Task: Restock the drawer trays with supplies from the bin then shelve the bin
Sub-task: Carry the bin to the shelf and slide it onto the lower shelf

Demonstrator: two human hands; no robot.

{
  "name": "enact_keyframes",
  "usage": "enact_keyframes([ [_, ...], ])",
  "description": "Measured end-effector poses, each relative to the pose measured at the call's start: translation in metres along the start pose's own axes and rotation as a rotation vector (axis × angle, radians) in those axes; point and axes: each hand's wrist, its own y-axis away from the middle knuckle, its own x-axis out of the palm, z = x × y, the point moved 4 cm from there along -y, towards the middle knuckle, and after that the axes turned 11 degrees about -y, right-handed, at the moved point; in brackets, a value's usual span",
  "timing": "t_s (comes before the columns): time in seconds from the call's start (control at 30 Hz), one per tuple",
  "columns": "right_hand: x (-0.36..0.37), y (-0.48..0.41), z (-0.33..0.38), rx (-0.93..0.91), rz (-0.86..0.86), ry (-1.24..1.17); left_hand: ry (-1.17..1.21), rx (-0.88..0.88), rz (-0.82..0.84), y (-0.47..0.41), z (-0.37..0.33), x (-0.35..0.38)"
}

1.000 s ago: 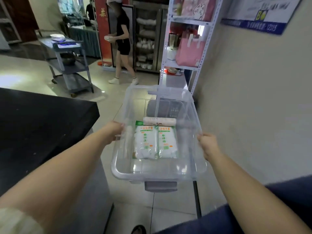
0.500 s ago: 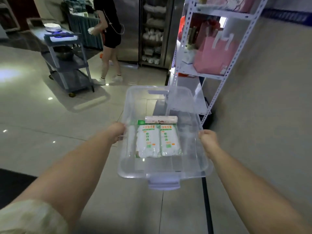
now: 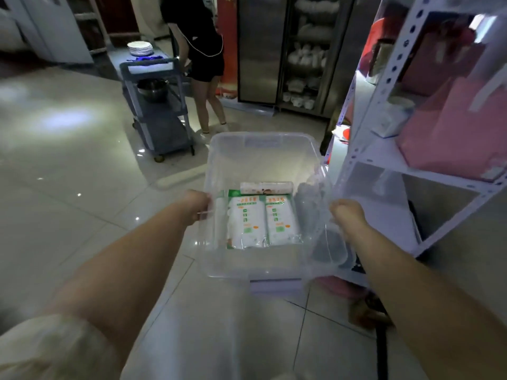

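I carry a clear plastic bin (image 3: 263,154) in front of me above the tiled floor. My left hand (image 3: 198,205) grips its left rim and my right hand (image 3: 347,215) grips its right rim. On the bin's floor lie two white-and-green supply packs (image 3: 262,222) side by side, with a white roll (image 3: 266,187) across their far end. The bin's right side sits close to a white metal shelf rack (image 3: 367,149).
The shelf rack on the right holds pink bags (image 3: 452,127) and a small white box (image 3: 389,119). A grey service cart (image 3: 159,105) with plates and a bowl stands ahead on the left, a person (image 3: 204,58) beside it. Steel cabinets (image 3: 288,50) line the back.
I have walked forward with the bin, away from the dark counter, and now stand beside the white shelf rack. Both hands keep the same hold. The person has stepped over to the cart.
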Motion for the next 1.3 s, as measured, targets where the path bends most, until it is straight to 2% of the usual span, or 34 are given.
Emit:
enact_keyframes([
  [0.2,0.097,-0.108,0.042,-0.036,0.076,-0.035,0.088,-0.025,-0.077,-0.106,-0.045,-0.026],
  [0.4,0.2,-0.223,0.07,-0.133,0.071,-0.089,0.079,0.016,-0.101,-0.261,-0.109,-0.049],
  [0.67,0.29,-0.379,0.155,-0.121,-0.035,-0.166,0.017,0.079,-0.025,-0.459,-0.257,-0.052],
  [0.9,0.304,-0.513,0.215,-0.122,-0.153,-0.221,-0.016,0.148,0.063,-0.595,-0.382,0.006],
  [1.13,0.316,-0.661,0.242,-0.136,-0.182,-0.256,-0.037,0.117,0.081,-0.731,-0.454,0.092],
  [1.3,0.323,-0.733,0.25,-0.083,-0.273,-0.26,-0.116,0.067,0.077,-0.811,-0.499,0.147],
])
